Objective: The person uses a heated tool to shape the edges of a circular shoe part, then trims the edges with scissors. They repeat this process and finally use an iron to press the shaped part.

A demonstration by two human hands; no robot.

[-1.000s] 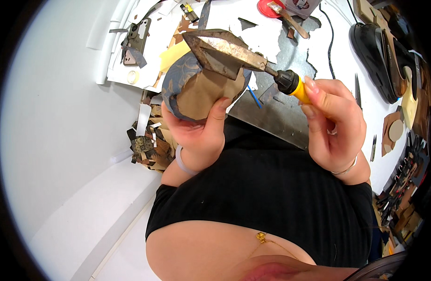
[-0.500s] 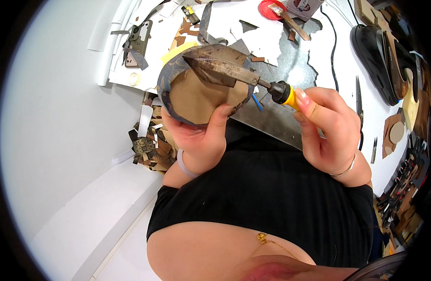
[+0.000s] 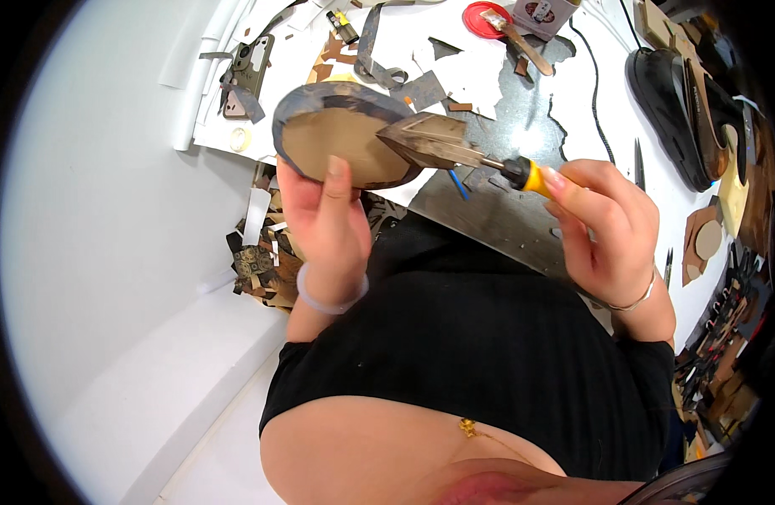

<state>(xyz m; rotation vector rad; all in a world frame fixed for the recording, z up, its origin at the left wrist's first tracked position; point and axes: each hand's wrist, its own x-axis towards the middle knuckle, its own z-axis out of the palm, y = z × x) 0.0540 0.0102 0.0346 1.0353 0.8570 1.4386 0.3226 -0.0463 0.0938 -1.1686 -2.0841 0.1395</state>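
My left hand [image 3: 329, 219] is closed round the lower edge of an oval piece [image 3: 329, 143] with a tan flat face and a dark, grey-blue wrapped rim, its thumb on the face. My right hand [image 3: 606, 227] grips the yellow-and-black handle [image 3: 530, 175] of a tool with a long, pointed, stained metal head [image 3: 429, 137]. The head's point lies against the right part of the oval piece; whether it presses on it I cannot tell.
The white table holds a phone [image 3: 249, 76], scraps [image 3: 421, 91], a red lid with a brush [image 3: 522, 46], a grey metal plate [image 3: 522, 227], a cord [image 3: 598, 122] and black machines [image 3: 669, 118]. A white wall [image 3: 93, 219] stands at left, beside a pile of offcuts [image 3: 257, 265].
My left hand and the oval piece have shifted left, and the piece is turned. The metal head has moved from across its upper part to its right side. My right hand has shifted slightly.
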